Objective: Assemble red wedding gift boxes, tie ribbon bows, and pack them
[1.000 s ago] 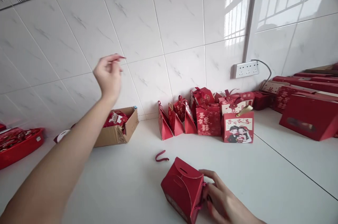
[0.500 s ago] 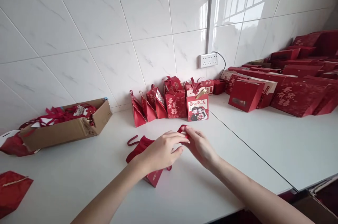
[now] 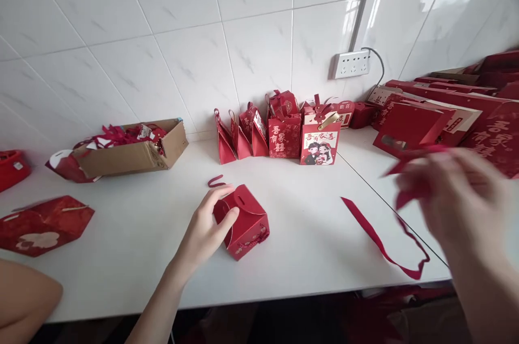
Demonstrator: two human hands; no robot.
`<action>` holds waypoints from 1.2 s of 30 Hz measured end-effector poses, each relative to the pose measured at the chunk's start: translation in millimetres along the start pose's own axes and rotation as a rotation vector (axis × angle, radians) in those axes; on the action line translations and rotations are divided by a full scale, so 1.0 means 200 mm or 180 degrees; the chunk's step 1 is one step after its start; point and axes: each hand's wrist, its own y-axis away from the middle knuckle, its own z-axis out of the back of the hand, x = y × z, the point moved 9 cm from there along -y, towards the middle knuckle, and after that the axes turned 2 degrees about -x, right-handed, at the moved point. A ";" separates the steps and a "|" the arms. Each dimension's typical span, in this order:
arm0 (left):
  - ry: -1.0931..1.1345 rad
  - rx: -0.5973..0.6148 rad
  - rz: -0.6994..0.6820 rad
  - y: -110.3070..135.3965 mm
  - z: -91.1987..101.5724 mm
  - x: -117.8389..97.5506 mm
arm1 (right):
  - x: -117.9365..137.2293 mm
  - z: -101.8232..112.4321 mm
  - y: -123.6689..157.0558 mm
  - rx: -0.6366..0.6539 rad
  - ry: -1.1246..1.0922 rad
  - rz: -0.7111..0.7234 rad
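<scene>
My left hand (image 3: pixel 206 224) is on the small red box (image 3: pixel 245 222), which stands near the middle of the tabletop (image 3: pixel 133 263) with its curved lid flaps folded shut. My thumb lies against its near left face and my fingers curl over the top left edge, so the hand is loosely clasped on the box and pins it in place.

My right hand (image 3: pixel 454 209) is raised off to the right and blurred by motion. It seems to be closed on 1 end of a long red ribbon (image 3: pixel 379 241), though I can't make out the fingers well. The ribbon's other end lies flat on the tabletop, and a slack loop hangs past the front edge.

I judge the step in hand to be the ribbon work: box steadied, ribbon lifted clear. The next move calls for bringing that ribbon across to the box without letting the loop snag on the edge, while my left hand keeps the box from sliding.

Just behind the box lies 1 short curl of ribbon (image 3: pixel 214 180). Further back, a row of finished red boxes (image 3: pixel 284 130) stands against the wall. An open cardboard carton (image 3: pixel 133 153) sits to the left.
</scene>
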 end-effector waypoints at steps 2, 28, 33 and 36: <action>0.0416 -0.0052 -0.0259 0.03 -0.04 -0.06 | -0.04 -0.23 0.08 0.0730 0.0310 -0.0231; -0.0205 0.0090 -0.1209 0.36 -0.20 -0.32 | 0.24 -0.46 0.60 0.1354 0.1787 0.0750; 0.0073 0.0268 -0.1446 0.42 -0.23 -0.33 | 0.21 -0.41 0.65 0.1606 0.1386 0.0117; 0.0262 0.0121 -0.1522 0.45 -0.20 -0.32 | 0.19 -0.37 0.67 0.1734 0.0571 0.0034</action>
